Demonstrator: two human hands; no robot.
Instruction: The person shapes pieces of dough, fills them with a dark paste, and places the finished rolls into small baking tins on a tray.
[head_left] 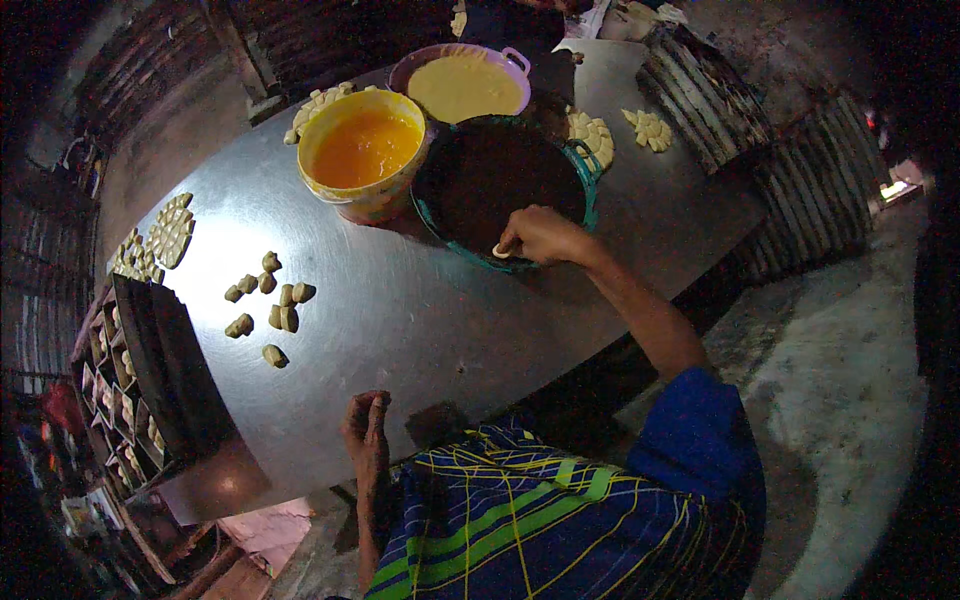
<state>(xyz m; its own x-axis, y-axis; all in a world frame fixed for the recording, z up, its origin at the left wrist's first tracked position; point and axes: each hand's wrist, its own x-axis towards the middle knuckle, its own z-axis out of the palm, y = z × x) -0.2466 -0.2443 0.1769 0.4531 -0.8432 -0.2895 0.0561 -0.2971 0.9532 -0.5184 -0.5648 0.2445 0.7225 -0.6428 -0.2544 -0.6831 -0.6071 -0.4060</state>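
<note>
The right hand (545,235) pinches a small piece (501,252) at the near rim of a green basin (592,190), whose contents look dark and indistinct. The left hand (368,425) hangs near the table edge, fingers drawn together. Beside the basin, a yellow bucket (306,165) holds glossy orange liquid (365,150); behind, a lilac basin (517,62) holds pale yellow batter (465,88). The pinched piece is pale and rounded; duller, blocky lumps (288,318) lie leftward on the metal table (400,320).
</note>
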